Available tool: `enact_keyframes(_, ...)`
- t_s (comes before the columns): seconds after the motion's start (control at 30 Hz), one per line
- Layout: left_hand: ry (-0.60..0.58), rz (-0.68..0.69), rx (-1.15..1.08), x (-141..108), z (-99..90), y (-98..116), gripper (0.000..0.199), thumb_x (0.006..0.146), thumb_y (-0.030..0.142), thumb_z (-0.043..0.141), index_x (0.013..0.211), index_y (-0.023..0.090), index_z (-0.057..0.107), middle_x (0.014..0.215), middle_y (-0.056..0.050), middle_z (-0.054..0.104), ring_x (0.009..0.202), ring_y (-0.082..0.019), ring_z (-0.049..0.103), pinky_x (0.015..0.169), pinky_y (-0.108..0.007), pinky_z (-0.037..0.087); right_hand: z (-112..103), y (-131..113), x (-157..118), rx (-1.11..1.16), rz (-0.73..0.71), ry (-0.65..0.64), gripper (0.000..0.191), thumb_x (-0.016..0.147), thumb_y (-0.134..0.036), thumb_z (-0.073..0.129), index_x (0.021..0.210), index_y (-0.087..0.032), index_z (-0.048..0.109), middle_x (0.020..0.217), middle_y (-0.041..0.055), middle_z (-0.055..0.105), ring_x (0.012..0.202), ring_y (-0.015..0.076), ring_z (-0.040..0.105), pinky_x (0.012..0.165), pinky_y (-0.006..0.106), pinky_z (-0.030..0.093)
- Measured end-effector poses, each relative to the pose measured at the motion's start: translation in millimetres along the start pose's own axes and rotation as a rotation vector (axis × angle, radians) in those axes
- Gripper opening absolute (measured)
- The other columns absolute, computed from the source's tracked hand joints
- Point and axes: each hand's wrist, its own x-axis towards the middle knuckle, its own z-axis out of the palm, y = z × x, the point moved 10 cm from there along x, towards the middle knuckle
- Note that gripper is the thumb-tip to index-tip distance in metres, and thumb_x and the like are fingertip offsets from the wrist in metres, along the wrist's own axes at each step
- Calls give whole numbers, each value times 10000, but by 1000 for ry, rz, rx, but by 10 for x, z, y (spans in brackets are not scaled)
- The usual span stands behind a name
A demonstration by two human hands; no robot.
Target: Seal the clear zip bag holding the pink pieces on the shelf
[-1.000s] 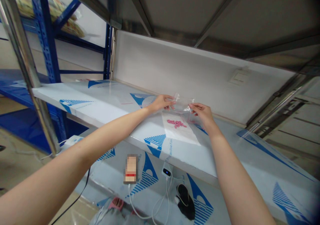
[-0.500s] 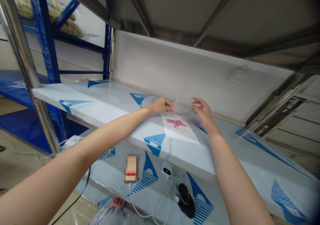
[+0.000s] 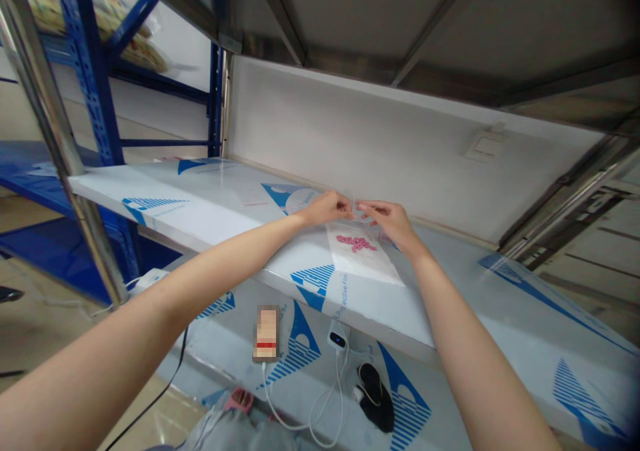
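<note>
Near the back of the film-covered shelf (image 3: 275, 251), my left hand (image 3: 333, 207) pinches a clear plastic bag (image 3: 355, 212). My right hand (image 3: 387, 221) has come up to the same bag from the other side, its thumb and fingers closed at the bag's edge. The bag is thin and hard to make out between the fingertips. Just in front of the hands, a loose cluster of small pink beads (image 3: 356, 243) lies on a white sheet (image 3: 373, 267). Something clear with pink in it lies partly hidden behind my right wrist.
A flat clear bag (image 3: 250, 199) lies to the left on the shelf. On the level below are a blurred-out phone (image 3: 267, 334) on a white cable, a white device with a lit display (image 3: 339, 337) and a black object (image 3: 375, 397). A metal shelf (image 3: 360, 24) hangs overhead.
My right hand has moved left, and its fingertips are now close to those of my left hand. The bag, spread between the hands before, is now bunched. The beads have not moved on the sheet.
</note>
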Motion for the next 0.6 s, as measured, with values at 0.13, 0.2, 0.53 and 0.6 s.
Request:
enact_keyframes(0.13, 14, 66, 113, -31, 27, 161, 232, 833, 300, 653, 657, 149, 662, 577, 31, 535, 568, -91, 427, 591, -237, 292, 86, 35, -6, 40, 21, -79, 297, 666, -395, 808, 885, -197, 782, 911, 91, 746, 780, 209, 666, 628, 293, 519)
enact_keyframes(0.2, 30, 96, 168, -47, 35, 232, 273, 844, 348, 641, 654, 153, 658, 564, 31, 518, 546, -88, 398, 578, -244, 273, 107, 31, -4, 57, 17, -111, 300, 654, -394, 817, 873, -192, 784, 887, 89, 747, 746, 203, 662, 628, 297, 518)
enact_keyframes(0.53, -1, 88, 257, -52, 71, 248, 276, 952, 271, 514, 809, 159, 722, 594, -4, 560, 552, -123, 455, 611, -266, 311, 109, 59, 25, 80, 14, -117, 272, 683, -474, 767, 730, -206, 770, 776, 78, 740, 655, 205, 654, 611, 307, 509)
enact_keyframes(0.6, -17, 78, 287, -57, 86, 249, 283, 967, 250, 481, 863, 159, 727, 642, -20, 603, 588, -133, 503, 629, -264, 335, 105, 64, 28, 48, 17, -112, 249, 708, -449, 749, 723, -201, 766, 774, 83, 740, 640, 207, 660, 599, 302, 506)
